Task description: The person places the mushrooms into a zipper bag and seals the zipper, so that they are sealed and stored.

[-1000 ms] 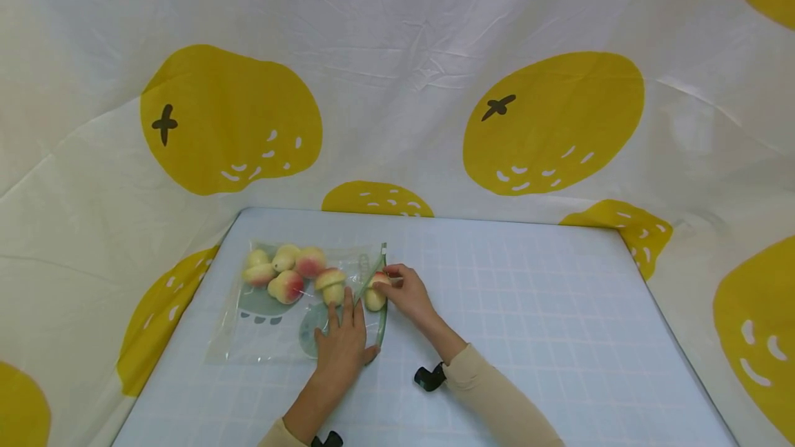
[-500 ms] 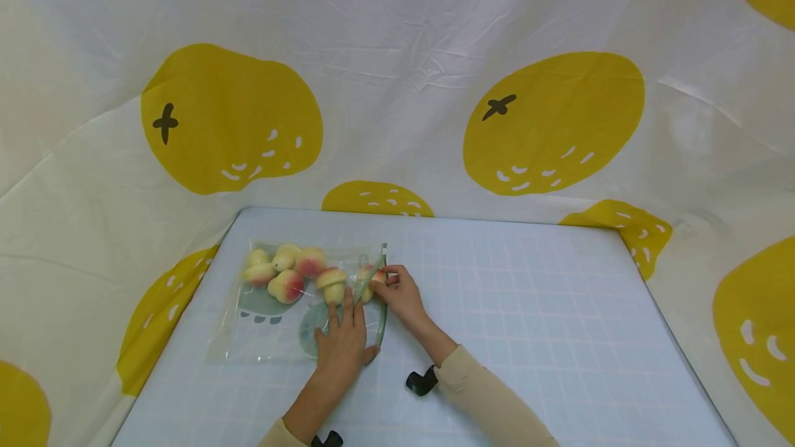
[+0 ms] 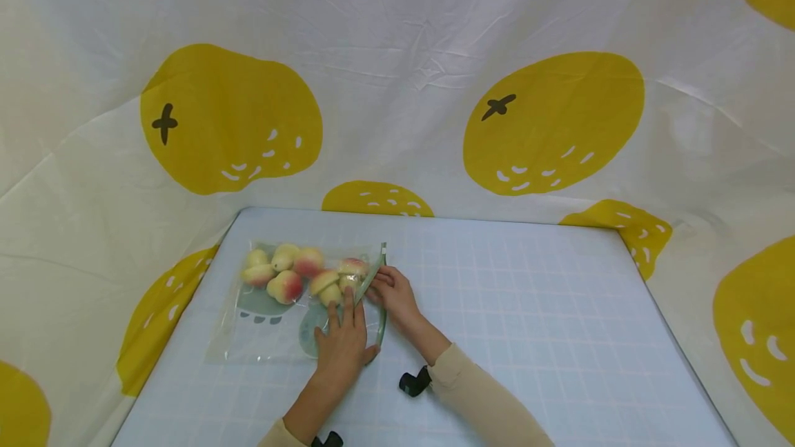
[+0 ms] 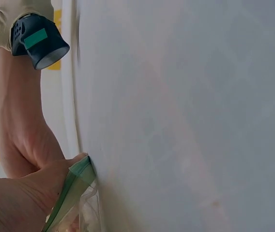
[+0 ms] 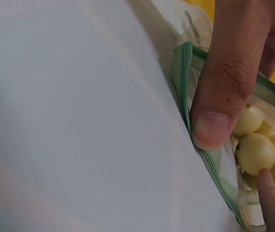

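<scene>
A clear zip bag (image 3: 241, 345) with a green zip edge lies on the table, holding several cream-and-red mushroom-shaped pieces (image 3: 287, 287). My left hand (image 3: 340, 345) rests on it with spread fingers, the thumb by the zip's near corner. At the bag's mouth is my right hand (image 3: 396, 301), fingertips partly hidden behind the raised green flap. Just inside lies one mushroom-shaped piece (image 3: 352, 267), touching another (image 3: 324, 283). In the right wrist view, my thumb (image 5: 220, 106) presses the zip edge (image 5: 181, 87), and pale round ends (image 5: 256, 152) show within the opening.
The bag lies on the left part of a pale checked table (image 3: 528, 309). A white cloth with yellow fruit prints (image 3: 397, 109) hangs behind and along the sides. Black wrist devices (image 3: 415, 381) sit at both sleeves.
My right hand has moved left with a mushroom-shaped piece, which has gone from the bag's mouth to inside against another piece. The fingers no longer appear around it. My left hand has stayed put.
</scene>
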The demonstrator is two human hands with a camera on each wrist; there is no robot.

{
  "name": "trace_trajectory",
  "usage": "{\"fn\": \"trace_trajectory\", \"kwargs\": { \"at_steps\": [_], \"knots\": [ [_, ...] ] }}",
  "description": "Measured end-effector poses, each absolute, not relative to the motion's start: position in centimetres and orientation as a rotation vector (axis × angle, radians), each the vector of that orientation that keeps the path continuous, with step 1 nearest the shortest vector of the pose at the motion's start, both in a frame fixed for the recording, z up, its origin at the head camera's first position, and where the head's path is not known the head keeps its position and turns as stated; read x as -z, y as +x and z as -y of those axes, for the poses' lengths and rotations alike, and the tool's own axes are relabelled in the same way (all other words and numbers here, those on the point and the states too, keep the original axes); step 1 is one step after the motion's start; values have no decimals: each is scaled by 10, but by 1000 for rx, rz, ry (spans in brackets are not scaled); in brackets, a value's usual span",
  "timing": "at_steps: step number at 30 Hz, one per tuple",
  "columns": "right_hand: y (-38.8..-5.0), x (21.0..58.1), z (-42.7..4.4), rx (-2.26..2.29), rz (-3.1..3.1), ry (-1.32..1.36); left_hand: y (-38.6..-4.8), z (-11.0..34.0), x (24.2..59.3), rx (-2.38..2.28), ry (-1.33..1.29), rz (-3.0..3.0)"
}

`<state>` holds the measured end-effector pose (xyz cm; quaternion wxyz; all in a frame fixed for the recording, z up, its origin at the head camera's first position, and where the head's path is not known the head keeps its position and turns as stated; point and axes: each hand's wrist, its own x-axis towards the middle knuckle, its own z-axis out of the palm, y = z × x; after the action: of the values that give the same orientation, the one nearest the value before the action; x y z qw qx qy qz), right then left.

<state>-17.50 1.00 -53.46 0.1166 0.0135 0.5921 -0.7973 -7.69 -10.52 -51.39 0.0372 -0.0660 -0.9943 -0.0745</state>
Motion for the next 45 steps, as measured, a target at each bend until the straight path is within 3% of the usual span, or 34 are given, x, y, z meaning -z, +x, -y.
{"fn": "trace_trajectory", "kwargs": {
  "at_steps": [16, 45],
  "knots": [
    [-186, 536, 4, 2305, -1335, -1, -78, 103, 515, 213, -217, 3024],
    [-179, 526, -47, 2243, -1511, 7, -77, 103, 514, 241, -154, 3109]
  ]
}}
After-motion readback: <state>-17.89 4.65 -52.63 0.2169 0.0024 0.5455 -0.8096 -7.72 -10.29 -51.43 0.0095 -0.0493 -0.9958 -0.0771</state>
